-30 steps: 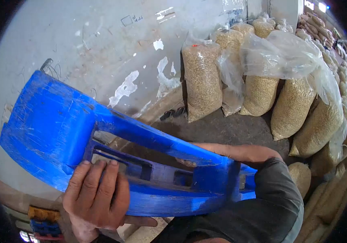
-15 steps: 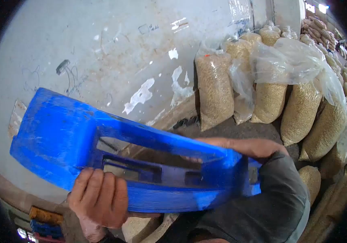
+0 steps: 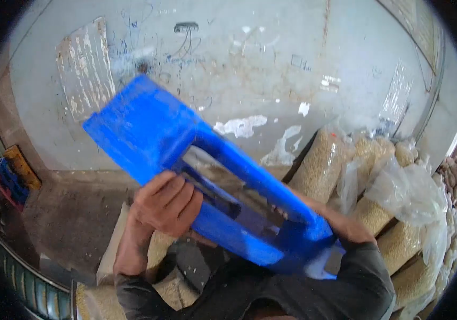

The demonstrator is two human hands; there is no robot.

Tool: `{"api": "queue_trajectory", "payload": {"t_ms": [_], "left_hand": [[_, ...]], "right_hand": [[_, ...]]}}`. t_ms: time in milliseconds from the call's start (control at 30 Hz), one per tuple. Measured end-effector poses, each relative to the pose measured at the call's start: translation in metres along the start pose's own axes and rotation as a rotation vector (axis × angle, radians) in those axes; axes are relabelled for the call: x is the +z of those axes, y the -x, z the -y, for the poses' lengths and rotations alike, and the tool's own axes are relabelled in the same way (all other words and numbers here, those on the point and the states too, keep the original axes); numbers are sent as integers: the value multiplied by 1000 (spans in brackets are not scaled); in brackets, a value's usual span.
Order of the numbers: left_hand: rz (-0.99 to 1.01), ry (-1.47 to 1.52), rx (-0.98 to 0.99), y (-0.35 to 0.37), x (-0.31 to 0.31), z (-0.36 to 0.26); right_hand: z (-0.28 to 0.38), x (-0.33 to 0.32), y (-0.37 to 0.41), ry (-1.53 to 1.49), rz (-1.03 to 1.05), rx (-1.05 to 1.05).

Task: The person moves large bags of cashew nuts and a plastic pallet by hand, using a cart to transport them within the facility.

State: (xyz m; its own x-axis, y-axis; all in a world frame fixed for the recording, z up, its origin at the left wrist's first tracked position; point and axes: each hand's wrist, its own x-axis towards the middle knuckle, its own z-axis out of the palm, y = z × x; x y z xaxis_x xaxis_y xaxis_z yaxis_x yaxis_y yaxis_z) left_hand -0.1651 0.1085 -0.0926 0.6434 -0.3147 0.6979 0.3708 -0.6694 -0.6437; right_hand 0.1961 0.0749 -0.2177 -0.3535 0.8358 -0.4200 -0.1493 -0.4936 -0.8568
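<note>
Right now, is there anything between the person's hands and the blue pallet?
Nothing visible. The left hand grips the near rail of the blue pallet directly, and the right hand holds its far rail, partly hidden behind it. The grain sacks by the wall stand apart.

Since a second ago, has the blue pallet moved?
Yes. The blue pallet has tipped up: its far end now rises above the white paint patch on the wall.

A scuffed, peeling grey wall (image 3: pixel 249 58) rises behind clear grain sacks (image 3: pixel 321 165) on concrete floor (image 3: pixel 68 213).
</note>
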Motion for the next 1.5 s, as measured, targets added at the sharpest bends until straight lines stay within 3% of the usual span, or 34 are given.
{"api": "queue_trajectory", "payload": {"t_ms": [133,233,367,700,767,867,933,1000,1033,1067,1133,1167,1267,1333,1400,1433,1467,1500], "left_hand": [[-7,70,-18,5,50,15],[-2,96,-57,10,85,23],[8,158,-118,35,132,34],[150,381,-302,184,279,67],[214,463,-342,216,303,66],[227,516,-392,234,325,63],[329,597,-387,237,320,58],[294,536,-433,233,352,69],[418,632,-424,237,357,74],[389,693,-368,233,357,73],[419,686,-457,219,375,75],[427,690,-481,215,381,74],[454,703,-483,192,404,70],[477,683,-494,182,418,68],[515,610,-482,181,443,62],[540,618,-467,188,453,58],[562,623,-452,197,461,55],[582,657,-350,205,464,59]], "right_hand": [[22,-15,-3,32,-36,-26],[27,-49,-19,125,-132,146],[35,-74,-47,167,-105,169],[51,-104,-204,373,-99,130],[53,-104,-237,347,-172,214],[64,-112,-278,252,-94,394],[77,-112,-268,159,-117,536],[42,-164,-285,669,-106,206],[33,-178,-282,906,-71,49],[49,-175,-275,901,-44,98],[53,-205,-270,1057,-82,18],[34,-229,-263,1227,-135,-89],[97,-209,-178,1022,-534,36],[70,-233,-123,1004,-673,20],[39,-242,-59,1310,-953,-42],[46,-229,-22,1343,-1003,123],[34,-232,14,1346,-1064,144],[18,-236,50,1369,-1263,86]]}}
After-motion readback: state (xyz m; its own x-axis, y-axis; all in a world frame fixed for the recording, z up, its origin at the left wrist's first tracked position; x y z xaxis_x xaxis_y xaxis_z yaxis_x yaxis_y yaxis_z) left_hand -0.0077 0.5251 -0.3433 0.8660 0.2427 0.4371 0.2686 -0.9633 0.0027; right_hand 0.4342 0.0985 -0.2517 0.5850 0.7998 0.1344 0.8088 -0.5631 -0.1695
